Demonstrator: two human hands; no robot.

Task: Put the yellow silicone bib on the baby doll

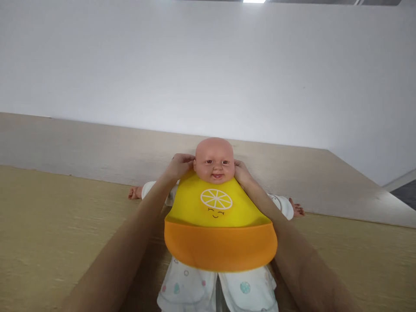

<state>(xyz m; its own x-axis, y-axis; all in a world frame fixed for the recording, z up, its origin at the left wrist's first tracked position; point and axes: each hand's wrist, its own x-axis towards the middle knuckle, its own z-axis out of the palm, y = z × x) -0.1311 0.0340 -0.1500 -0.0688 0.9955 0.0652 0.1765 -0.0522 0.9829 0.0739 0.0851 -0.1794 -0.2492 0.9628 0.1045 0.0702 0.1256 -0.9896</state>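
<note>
A bald baby doll (214, 149) lies face up in white patterned clothes, both arms spread out sideways. Over its chest is a yellow bib (191, 203) with a lemon slice and smiling face, its orange catch pocket (221, 247) at the bottom. My left hand (182, 166) is at the left side of the doll's neck, fingers closed on the upper end of the bib. On the opposite side, my right hand (242, 171) is closed on the bib's other upper end. Fingertips of both hands are hidden behind the doll's head and neck.
The doll lies on a yellowish surface (58, 225). Behind its head runs a beige panel (97, 147), with a pale wall (208, 78) beyond. A dark patch (404, 190) shows at the far right.
</note>
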